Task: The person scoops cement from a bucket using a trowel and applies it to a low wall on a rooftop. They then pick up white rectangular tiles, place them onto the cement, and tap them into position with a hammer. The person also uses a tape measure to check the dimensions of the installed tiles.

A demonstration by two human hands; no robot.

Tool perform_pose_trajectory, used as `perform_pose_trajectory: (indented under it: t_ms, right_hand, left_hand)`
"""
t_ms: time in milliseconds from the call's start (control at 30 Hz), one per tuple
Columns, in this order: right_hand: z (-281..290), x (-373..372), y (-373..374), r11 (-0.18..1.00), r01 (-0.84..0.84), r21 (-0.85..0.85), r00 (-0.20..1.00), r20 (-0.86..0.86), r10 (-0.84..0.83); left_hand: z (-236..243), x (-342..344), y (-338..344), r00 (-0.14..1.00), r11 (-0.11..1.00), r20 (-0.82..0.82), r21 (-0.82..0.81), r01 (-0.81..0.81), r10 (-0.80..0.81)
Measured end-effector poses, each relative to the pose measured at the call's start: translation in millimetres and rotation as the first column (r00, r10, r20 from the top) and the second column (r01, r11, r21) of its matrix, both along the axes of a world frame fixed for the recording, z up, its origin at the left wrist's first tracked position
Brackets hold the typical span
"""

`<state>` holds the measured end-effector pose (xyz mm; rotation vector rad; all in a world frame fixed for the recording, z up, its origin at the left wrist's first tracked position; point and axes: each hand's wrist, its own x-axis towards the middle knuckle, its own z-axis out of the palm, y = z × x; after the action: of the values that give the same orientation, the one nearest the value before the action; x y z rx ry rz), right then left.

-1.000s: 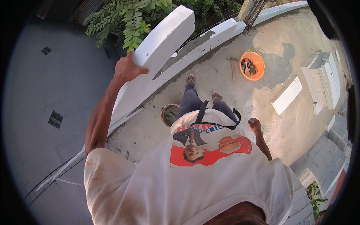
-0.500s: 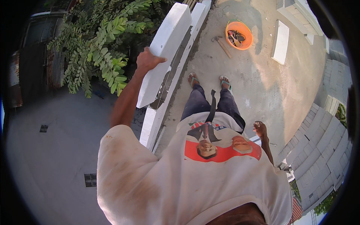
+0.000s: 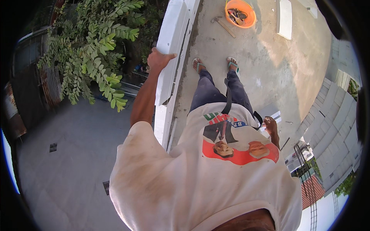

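Observation:
My left hand [image 3: 159, 61] is closed over the outer edge of a long white lightweight block [image 3: 168, 82], thumb across its face and fingers hidden beyond the edge. The block lies lengthwise along the top of a low white block wall [image 3: 161, 129], and only a thin dark line shows between them. Down at my right side, my right hand [image 3: 271, 125] has curled fingers; whatever they hold, if anything, I cannot make out. Pale flat shapes show behind that hand.
An orange bucket [image 3: 249, 17] of tools stands ahead beside a hammer [image 3: 223, 27] on the concrete floor. Another white block [image 3: 284, 21] lies to its right. Stacked grey-white blocks [image 3: 335, 138] rise at right. Leafy branches [image 3: 96, 57] hang beyond the wall, above a lower grey surface [image 3: 77, 154].
The block under my left hand has come down from a tilted position, closing most of the gap to the wall. My view has shifted; my right hand stays at my side.

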<state>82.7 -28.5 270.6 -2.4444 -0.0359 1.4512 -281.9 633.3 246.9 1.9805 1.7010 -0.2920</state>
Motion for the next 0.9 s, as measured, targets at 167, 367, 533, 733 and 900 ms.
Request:
perform_pose_trajectory:
  t_ms: [167, 367, 533, 733, 900]
  right_hand:
    - [-12, 11, -8, 0.997, -0.027, 0.068, 0.996, -0.078, 0.033]
    - [-5, 14, 6, 0.994, 0.002, 0.109, 0.998, -0.063, 0.005]
    - [-5, 26, 18, 0.967, -0.238, 0.087, 0.971, 0.025, 0.237]
    - [3, 21, 41, 0.999, -0.034, 0.04, 0.996, -0.087, 0.038]
    - [4, 14, 46, 1.0, 0.031, 0.0, 0.994, -0.103, -0.031]
  left_hand:
    - [-39, -11, -12, 0.998, 0.998, 0.044, 0.039, -0.042, 0.04]
    - [-57, 0, -12, 0.996, 0.997, 0.091, 0.079, -0.008, 0.001]
    - [-77, -4, -17, 0.995, 0.991, 0.099, 0.133, -0.021, 0.008]
    - [-79, -10, -26, 0.993, 0.987, 0.12, 0.16, -0.023, 0.004]
    - [-82, -10, -31, 0.991, 0.985, 0.135, 0.172, -0.03, 0.006]
